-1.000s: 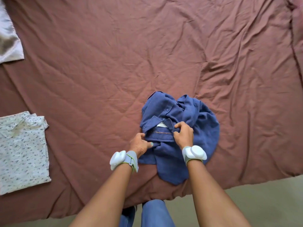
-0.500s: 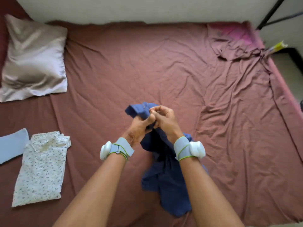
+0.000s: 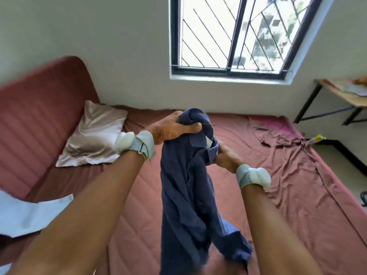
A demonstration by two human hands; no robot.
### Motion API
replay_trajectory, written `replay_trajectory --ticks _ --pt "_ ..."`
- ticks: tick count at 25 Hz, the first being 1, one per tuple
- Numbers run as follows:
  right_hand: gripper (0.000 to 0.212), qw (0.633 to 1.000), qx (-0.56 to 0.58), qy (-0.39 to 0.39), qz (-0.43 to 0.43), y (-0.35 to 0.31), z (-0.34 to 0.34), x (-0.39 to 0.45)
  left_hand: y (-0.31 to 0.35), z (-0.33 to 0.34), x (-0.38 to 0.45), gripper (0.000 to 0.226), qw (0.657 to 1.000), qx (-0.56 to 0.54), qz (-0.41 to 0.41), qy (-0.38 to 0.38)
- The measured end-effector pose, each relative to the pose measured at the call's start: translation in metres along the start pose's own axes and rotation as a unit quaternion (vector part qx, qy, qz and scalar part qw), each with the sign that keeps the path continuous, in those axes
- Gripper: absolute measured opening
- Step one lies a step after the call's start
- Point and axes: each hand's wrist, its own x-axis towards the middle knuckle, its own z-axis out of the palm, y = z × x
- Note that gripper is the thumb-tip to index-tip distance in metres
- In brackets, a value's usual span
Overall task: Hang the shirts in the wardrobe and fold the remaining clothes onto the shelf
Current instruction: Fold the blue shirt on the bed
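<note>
A dark blue shirt (image 3: 184, 195) hangs in the air above the bed, its length falling toward me. My left hand (image 3: 170, 130) grips the top of the shirt, fingers curled round a bunch of fabric. My right hand (image 3: 226, 155) holds the shirt by the collar, a little lower and to the right; its fingers are partly hidden behind the cloth. A light blue garment (image 3: 29, 215) lies at the left edge on the bed.
The bed (image 3: 297, 185) is covered by a wrinkled reddish-brown sheet, with a padded headboard (image 3: 39, 108) at the left. A silver pillow (image 3: 93, 135) lies by the headboard. A barred window (image 3: 234, 34) is in the far wall and a small table (image 3: 341, 96) stands at the right.
Both hands have lifted the blue shirt off the bed and raised it high. My view has tilted up, so the wall and window now show and the patterned folded shirt is out of sight.
</note>
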Motion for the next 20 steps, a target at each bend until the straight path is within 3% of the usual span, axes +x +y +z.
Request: replay_trajectory --ticks 2,3,5,7,9,10,13,14,15,16,17,18,19,20 --pt "0.029 0.999 0.021 -0.034 -0.029 -0.030 0.019 -0.013 0.027 -0.027 -0.027 0.032 0.998 0.062 -0.010 -0.013" --pt "0.025 0.998 0.056 -0.016 -0.031 -0.036 0.022 -0.013 0.032 -0.042 -0.036 0.042 0.995 0.100 -0.024 -0.011" --pt "0.025 0.990 0.118 0.061 -0.040 -0.050 0.021 -0.008 0.037 -0.073 -0.058 0.052 0.979 0.197 -0.061 0.011" --pt "0.014 0.981 0.070 0.158 -0.092 -0.076 0.013 -0.002 0.035 -0.101 -0.074 0.041 0.929 0.346 -0.111 0.063" --pt "0.019 0.953 -0.078 0.231 -0.177 -0.117 -0.001 0.003 0.037 -0.121 -0.082 0.025 0.853 0.472 -0.103 0.195" --pt "0.023 0.929 -0.133 0.261 -0.225 -0.139 -0.007 0.003 0.039 -0.125 -0.085 0.020 0.823 0.484 -0.071 0.288" --pt "0.022 0.834 -0.163 0.407 -0.334 -0.177 0.003 -0.003 0.032 -0.117 -0.090 0.022 0.759 0.341 0.092 0.547" --pt "0.020 0.799 -0.200 0.450 -0.345 -0.171 0.013 -0.002 0.025 -0.106 -0.095 0.020 0.747 0.305 0.132 0.575" --pt "0.024 0.795 -0.269 0.441 -0.319 -0.147 0.025 0.001 0.009 -0.094 -0.101 0.017 0.773 0.308 0.117 0.543" --pt "0.035 0.827 -0.366 0.332 -0.269 -0.116 0.036 0.002 -0.010 -0.083 -0.108 0.017 0.831 0.343 0.044 0.437" --pt "0.043 0.874 -0.433 0.142 -0.171 -0.086 0.044 -0.001 -0.027 -0.077 -0.116 0.021 0.884 0.397 -0.084 0.231" --pt "0.044 0.873 -0.484 -0.051 -0.037 -0.062 0.046 -0.009 -0.043 -0.074 -0.125 0.025 0.866 0.454 -0.208 -0.005" --pt "0.040 0.839 -0.519 -0.157 0.051 -0.046 0.041 -0.015 -0.058 -0.075 -0.129 0.027 0.812 0.497 -0.270 -0.142" --pt "0.036 0.824 -0.540 -0.155 0.076 -0.043 0.031 -0.012 -0.065 -0.083 -0.122 0.028 0.784 0.544 -0.265 -0.138"
